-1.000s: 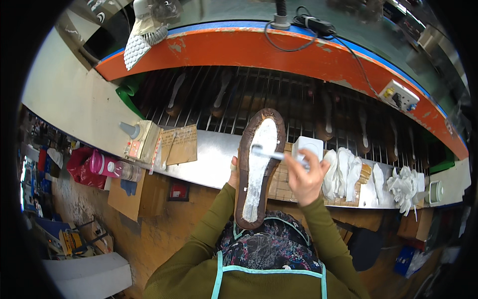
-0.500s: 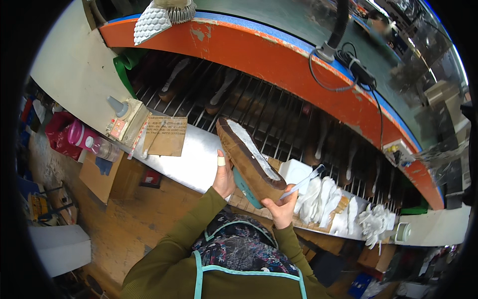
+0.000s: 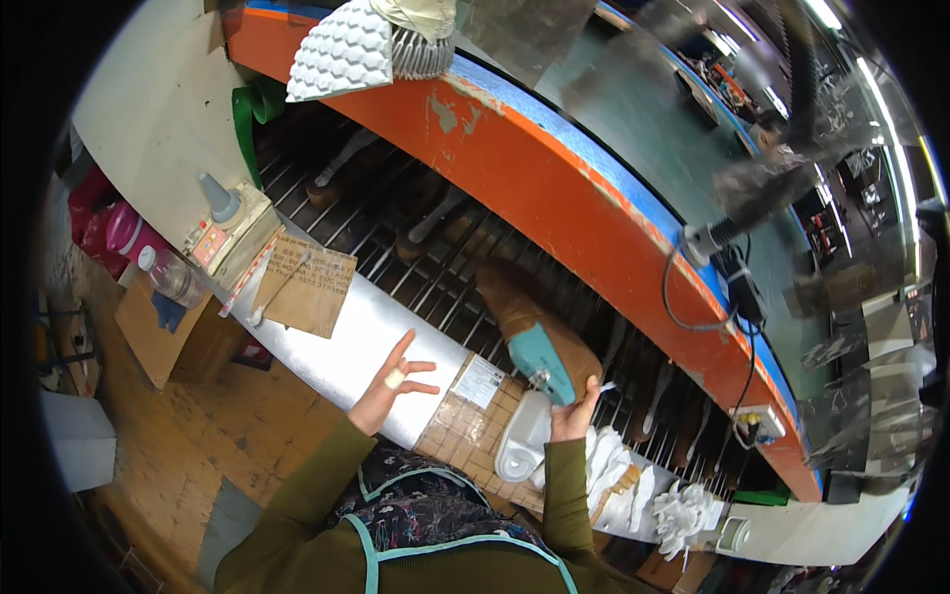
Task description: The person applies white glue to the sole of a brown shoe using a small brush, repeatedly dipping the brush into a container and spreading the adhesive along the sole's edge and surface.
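Observation:
A brown shoe upper (image 3: pixel 520 297) on a teal shoe last (image 3: pixel 541 358) is tilted over the metal rods, its underside turned away from me. My right hand (image 3: pixel 571 420) grips it at the heel end, next to the exposed last. A small pale tip (image 3: pixel 607 387) shows beside those fingers; the rest of that item is hidden. My left hand (image 3: pixel 386 391), a band around one finger, is open and holds nothing. It hovers over the silver ledge (image 3: pixel 391 342), apart from the shoe. Just below my right hand stands a white plastic container (image 3: pixel 522 436).
Rods of a rack (image 3: pixel 396 272) carry other shoes behind an orange panel (image 3: pixel 495 173). White gloves (image 3: pixel 683 515) lie right on the ledge. At left are a cardboard piece (image 3: pixel 312 287) with a thin brush, and a box-shaped device (image 3: pixel 233 233). A cable (image 3: pixel 678 297) hangs over the panel.
The shoe has moved away from me over the rods and turned, its pale underside now hidden. My left hand has let go and moved left. My right hand still holds the shoe.

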The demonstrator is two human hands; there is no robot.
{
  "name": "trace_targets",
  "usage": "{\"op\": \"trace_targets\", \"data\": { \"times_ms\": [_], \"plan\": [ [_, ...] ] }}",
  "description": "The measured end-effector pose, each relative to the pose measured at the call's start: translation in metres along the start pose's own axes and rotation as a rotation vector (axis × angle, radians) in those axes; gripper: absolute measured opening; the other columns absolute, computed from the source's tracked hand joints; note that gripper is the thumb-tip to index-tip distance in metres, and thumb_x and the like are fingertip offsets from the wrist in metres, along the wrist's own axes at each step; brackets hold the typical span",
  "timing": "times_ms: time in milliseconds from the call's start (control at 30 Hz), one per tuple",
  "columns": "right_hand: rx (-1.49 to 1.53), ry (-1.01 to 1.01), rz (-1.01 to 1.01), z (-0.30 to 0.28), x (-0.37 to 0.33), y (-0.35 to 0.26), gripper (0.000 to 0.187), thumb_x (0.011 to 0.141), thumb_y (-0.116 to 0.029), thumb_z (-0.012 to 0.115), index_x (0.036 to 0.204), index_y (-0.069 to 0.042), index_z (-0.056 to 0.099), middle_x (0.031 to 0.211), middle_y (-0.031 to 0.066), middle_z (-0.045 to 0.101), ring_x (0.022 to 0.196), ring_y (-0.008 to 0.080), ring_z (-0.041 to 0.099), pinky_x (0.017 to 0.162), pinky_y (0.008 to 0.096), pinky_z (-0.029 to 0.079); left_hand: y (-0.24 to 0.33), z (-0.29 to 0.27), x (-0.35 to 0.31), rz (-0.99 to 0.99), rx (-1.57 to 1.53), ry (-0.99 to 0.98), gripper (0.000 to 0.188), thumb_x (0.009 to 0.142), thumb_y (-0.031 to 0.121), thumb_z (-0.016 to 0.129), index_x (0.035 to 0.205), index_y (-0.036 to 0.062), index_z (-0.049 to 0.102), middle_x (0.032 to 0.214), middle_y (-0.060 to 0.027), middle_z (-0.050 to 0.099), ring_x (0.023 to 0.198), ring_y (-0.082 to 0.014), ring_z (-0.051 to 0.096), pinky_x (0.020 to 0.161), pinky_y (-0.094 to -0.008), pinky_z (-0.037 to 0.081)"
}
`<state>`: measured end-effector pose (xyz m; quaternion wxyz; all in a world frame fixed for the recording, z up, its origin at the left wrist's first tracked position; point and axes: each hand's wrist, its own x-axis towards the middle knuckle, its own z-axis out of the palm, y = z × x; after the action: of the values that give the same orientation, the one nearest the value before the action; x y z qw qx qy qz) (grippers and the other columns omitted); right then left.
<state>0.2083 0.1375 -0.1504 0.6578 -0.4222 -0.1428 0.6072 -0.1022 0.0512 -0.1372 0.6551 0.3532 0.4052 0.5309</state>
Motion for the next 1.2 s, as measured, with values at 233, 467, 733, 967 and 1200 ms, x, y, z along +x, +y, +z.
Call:
{"op": "trace_targets", "data": {
  "times_ms": [233, 467, 733, 967, 1200],
  "plan": [
    [-0.434, 0.233, -0.34, 0.031, 0.128, 0.007, 0.063, 0.08, -0.019, 0.074, 0.133, -0.01, 0.042, 0.124, 0.0074, 0.055, 0.105, 0.0228, 0.059, 0.078, 0.0409, 0.054, 0.005, -0.029, -0.031, -0.085, 0.018, 0.209, 0.069, 0.1, 0.045, 0.039, 0.152, 0.0085, 0.013, 0.119, -0.0148, 0.057, 0.1, -0.0261, 0.065, 0.099, -0.0397, 0.039],
    [-0.974, -0.047, -0.15, 0.073, 0.136, 0.03, 0.097, 0.07, -0.019, 0.082, 0.145, -0.007, 0.02, 0.133, 0.0133, 0.045, 0.112, 0.025, 0.054, 0.084, 0.0412, 0.053, -0.005, -0.038, -0.013, -0.106, -0.016, 0.256, 0.066, 0.099, 0.04, 0.043, 0.151, 0.0111, 0.016, 0.118, -0.0137, 0.058, 0.1, -0.0259, 0.065, 0.096, -0.0385, 0.04],
    [-1.683, -0.36, -0.266, -0.008, 0.184, 0.027, 0.083, 0.065, -0.045, 0.08, 0.124, 0.007, 0.052, 0.13, 0.0293, 0.047, 0.115, 0.0384, 0.052, 0.092, 0.0395, 0.045, 0.001, -0.045, -0.011, -0.148, -0.034, 0.302, 0.064, 0.098, 0.037, 0.046, 0.151, 0.0129, 0.018, 0.119, -0.0121, 0.059, 0.1, -0.0253, 0.065, 0.095, -0.0382, 0.038],
    [-2.309, 0.256, -0.049, -0.093, 0.171, -0.027, 0.106, 0.061, -0.06, 0.077, 0.139, 0.002, 0.038, 0.143, 0.0272, 0.038, 0.134, 0.0338, 0.038, 0.108, 0.0376, 0.034, -0.007, -0.051, -0.025, -0.12, -0.067, 0.315, 0.063, 0.097, 0.035, 0.048, 0.15, 0.0127, 0.024, 0.121, -0.0116, 0.059, 0.102, -0.0227, 0.064, 0.089, -0.0329, 0.036],
    [-2.08, 0.151, -0.07, -0.07, 0.18, -0.03, 0.105, 0.061, -0.051, 0.077, 0.139, 0.006, 0.037, 0.14, 0.0264, 0.042, 0.13, 0.0345, 0.043, 0.108, 0.0386, 0.036, -0.008, -0.04, -0.045, -0.076, 0.0, 0.299, 0.058, 0.096, 0.033, 0.05, 0.146, 0.0105, 0.033, 0.119, -0.0121, 0.06, 0.102, -0.0223, 0.063, 0.091, -0.0353, 0.038]
  ]
}}
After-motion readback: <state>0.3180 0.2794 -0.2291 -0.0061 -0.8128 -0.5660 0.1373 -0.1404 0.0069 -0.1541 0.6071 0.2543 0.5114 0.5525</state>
